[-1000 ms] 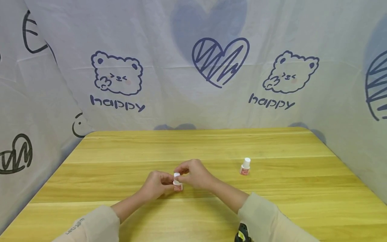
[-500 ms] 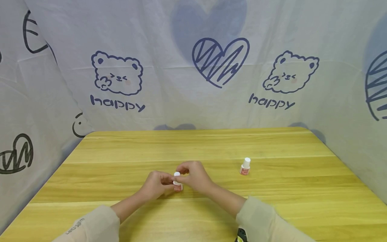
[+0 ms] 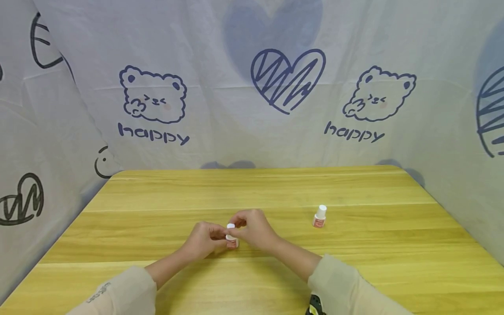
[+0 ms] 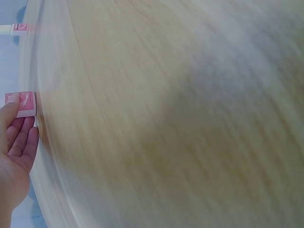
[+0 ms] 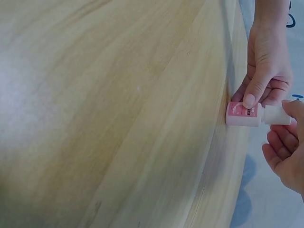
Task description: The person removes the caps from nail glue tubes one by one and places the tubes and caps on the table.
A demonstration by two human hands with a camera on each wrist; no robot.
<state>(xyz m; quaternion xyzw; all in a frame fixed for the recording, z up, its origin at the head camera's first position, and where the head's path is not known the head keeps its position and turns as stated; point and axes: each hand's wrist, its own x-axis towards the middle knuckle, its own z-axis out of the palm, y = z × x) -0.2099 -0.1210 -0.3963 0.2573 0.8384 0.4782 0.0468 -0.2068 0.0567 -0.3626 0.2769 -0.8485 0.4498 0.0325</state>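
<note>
A small white bottle with a pink-red label (image 3: 232,243) stands upright on the table, left of centre in the head view. My left hand (image 3: 202,241) grips its body between thumb and fingers; in the left wrist view the thumb lies over the pink label (image 4: 27,100). At the top, my right hand (image 3: 256,229) pinches the white cap (image 5: 275,115) with thumb and forefinger. The cap sits on the bottle's neck, and the right fingers partly hide it. A second, similar bottle (image 3: 320,217) stands upright to the right, touched by neither hand.
The wood-grain table (image 3: 275,188) reaches back to a pale cloth (image 3: 220,127) printed with bears, hearts and lettering. Similar cloth hangs along the left and right sides. A black-and-yellow item (image 3: 315,305) shows beside the right sleeve.
The right thumb and fingers have shifted slightly around the cap, and the right forearm has moved a little. The left hand and both bottles have stayed in place.
</note>
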